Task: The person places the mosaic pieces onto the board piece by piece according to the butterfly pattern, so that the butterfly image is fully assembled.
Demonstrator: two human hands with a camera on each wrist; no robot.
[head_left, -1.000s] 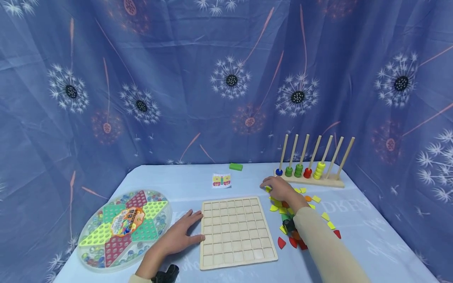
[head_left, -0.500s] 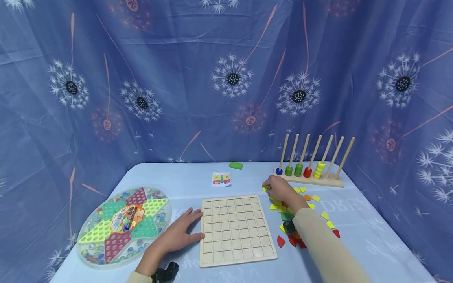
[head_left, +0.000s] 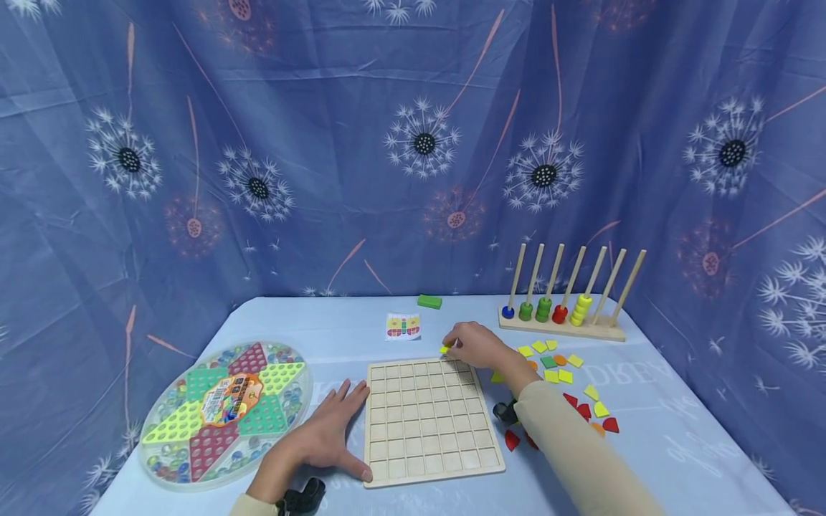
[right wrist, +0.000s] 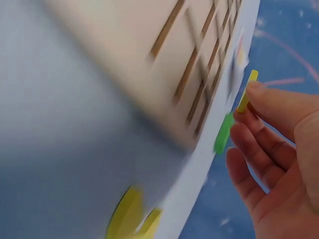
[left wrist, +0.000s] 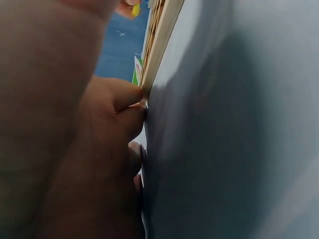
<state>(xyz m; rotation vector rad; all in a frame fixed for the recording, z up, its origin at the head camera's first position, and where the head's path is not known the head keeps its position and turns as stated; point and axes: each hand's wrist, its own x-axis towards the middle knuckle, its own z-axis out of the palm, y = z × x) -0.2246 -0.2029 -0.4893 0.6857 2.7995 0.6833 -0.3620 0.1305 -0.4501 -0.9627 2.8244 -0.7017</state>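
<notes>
A yellow tile is pinched between the thumb and fingers of my right hand, over the far edge of a square wooden grid board. In the right wrist view this thin tile is held on edge, the other fingers loosely bent. My left hand lies at the board's left side with fingers spread, the thumb at its near left corner. Fingertips meet the board's side in the left wrist view. Loose yellow tiles and red pieces lie right of the board, partly hidden by my right arm.
A small butterfly picture card lies beyond the board, with a green block behind it. A peg rack with coloured beads stands at the back right. On the left is a round Chinese checkers board holding marbles.
My right hand has carried the yellow tile left from the loose pieces to the board's far edge. My left thumb has slid towards the board's near corner.
</notes>
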